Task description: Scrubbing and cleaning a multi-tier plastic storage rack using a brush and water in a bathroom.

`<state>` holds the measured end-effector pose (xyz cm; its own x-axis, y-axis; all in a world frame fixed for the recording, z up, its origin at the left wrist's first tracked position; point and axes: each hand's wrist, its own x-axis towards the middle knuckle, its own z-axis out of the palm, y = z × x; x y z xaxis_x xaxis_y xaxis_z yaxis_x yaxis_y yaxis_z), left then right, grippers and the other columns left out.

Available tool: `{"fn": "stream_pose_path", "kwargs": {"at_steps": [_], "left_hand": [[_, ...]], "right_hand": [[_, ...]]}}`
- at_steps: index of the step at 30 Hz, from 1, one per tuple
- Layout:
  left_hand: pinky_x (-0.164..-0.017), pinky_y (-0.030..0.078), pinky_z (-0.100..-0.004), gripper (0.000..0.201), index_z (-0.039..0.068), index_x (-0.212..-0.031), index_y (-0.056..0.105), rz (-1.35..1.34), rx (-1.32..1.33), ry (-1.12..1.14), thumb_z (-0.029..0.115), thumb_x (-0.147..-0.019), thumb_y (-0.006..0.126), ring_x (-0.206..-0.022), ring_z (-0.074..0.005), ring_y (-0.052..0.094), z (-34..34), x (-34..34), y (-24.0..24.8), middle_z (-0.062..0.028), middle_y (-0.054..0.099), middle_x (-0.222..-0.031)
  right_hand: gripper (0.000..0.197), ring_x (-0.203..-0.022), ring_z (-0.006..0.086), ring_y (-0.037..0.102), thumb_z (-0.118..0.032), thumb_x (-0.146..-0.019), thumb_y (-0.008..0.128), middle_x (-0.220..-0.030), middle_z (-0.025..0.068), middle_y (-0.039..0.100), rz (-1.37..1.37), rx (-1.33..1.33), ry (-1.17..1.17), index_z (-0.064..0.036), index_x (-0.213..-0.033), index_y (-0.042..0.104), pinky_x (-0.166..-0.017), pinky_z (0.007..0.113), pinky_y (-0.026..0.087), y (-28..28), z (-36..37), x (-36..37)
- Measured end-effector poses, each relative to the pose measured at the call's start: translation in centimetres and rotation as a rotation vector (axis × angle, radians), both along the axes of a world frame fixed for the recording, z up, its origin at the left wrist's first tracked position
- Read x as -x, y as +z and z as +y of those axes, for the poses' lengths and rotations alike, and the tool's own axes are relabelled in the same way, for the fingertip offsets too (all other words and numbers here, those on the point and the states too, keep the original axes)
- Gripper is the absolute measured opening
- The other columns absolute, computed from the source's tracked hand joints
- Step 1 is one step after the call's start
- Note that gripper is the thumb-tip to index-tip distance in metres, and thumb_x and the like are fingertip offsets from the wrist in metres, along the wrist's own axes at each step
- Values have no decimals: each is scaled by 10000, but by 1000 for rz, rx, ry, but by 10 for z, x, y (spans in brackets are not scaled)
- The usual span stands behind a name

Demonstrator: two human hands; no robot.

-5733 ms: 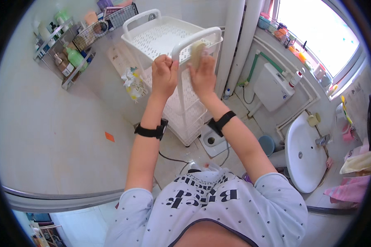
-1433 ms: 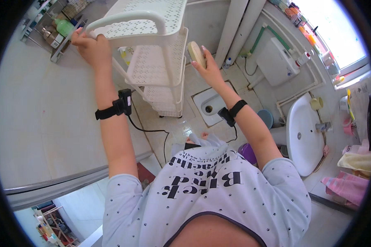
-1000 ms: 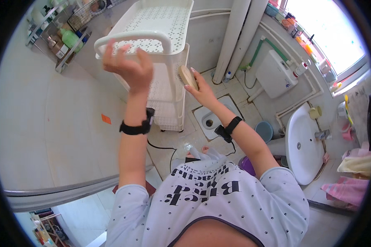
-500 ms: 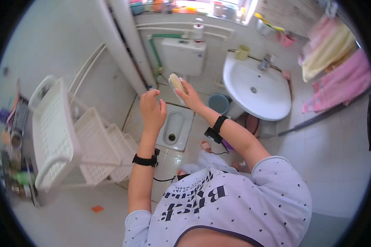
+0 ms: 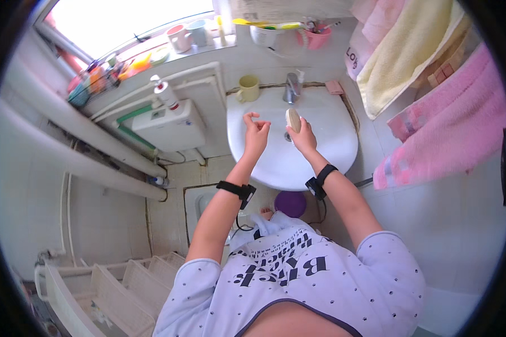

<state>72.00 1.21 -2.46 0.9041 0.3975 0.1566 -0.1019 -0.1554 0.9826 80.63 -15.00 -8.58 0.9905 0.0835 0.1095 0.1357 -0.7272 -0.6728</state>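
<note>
Over the white washbasin (image 5: 320,154), my right hand (image 5: 303,139) grips a small oval scrub brush (image 5: 293,119) with a beige back, held upright near the drain. Its bristles are hardly visible from here. My left hand (image 5: 256,135) hovers above the basin's left part, with the index finger bent outward, the thumb apart and the other fingers loosely curled. I see nothing in it. The chrome tap (image 5: 291,89) stands just beyond the brush. A yellow-green mug (image 5: 248,89) sits on the basin's far left corner, and a pink soap-like block (image 5: 334,87) on its far right.
Pink and yellow towels (image 5: 416,62) hang at the right. A toilet cistern (image 5: 171,126) with a pump bottle (image 5: 164,92) on it is at the left. Cups (image 5: 180,39) line the window sill. Below are a purple basin (image 5: 290,203) and a white plastic rack (image 5: 118,286).
My view has swung right, from the squat toilet to the washbasin. Both hands are now over the basin, and the brush is still in my right hand.
</note>
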Motion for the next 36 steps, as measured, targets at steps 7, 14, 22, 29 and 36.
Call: {"fn": "stream_pose_path", "kwargs": {"at_steps": [7, 14, 22, 29, 36], "left_hand": [[-698, 549, -331, 413, 99, -1164, 250, 105, 488, -127, -9, -890, 539, -821, -221, 653, -31, -154, -34, -183, 610, -957], [-677, 561, -317, 492, 123, -1155, 204, 347, 330, -129, -42, -868, 568, -813, -244, 656, -41, -241, -42, -204, 582, -968], [-577, 572, -336, 624, 92, -1096, 201, 425, 420, -108, -126, -731, 659, -720, -284, 672, -44, -259, -27, -210, 510, -989], [-593, 584, -341, 656, 33, -1151, 196, 411, 560, -113, -132, -724, 666, -737, -300, 677, -42, -267, -24, -228, 517, -1002], [-608, 593, -347, 646, 3, -1163, 194, 396, 606, -125, -126, -745, 668, -749, -298, 684, -36, -267, -19, -227, 548, -982]], "right_hand": [[749, -1008, 337, 627, -432, -774, 677, -1191, 124, 544, 107, 297, 57, -211, -1416, 360, -805, 467, 528, -17, -12, -71], [703, -1020, 320, 610, -386, -742, 701, -1100, 122, 575, 183, 199, 80, -276, -1390, 453, -836, 436, 508, -48, 11, -104], [658, -1035, 290, 620, -444, -757, 674, -1137, 110, 587, 278, 104, 38, -294, -1373, 496, -841, 417, 507, -65, 20, -113], [582, -1010, 294, 629, -436, -774, 666, -1129, 115, 596, 225, 77, -2, -296, -1327, 545, -836, 412, 509, -58, 26, -115], [555, -1010, 295, 630, -424, -773, 675, -1121, 111, 602, 244, 51, -29, -259, -1291, 566, -829, 419, 512, -58, 30, -112]]}}
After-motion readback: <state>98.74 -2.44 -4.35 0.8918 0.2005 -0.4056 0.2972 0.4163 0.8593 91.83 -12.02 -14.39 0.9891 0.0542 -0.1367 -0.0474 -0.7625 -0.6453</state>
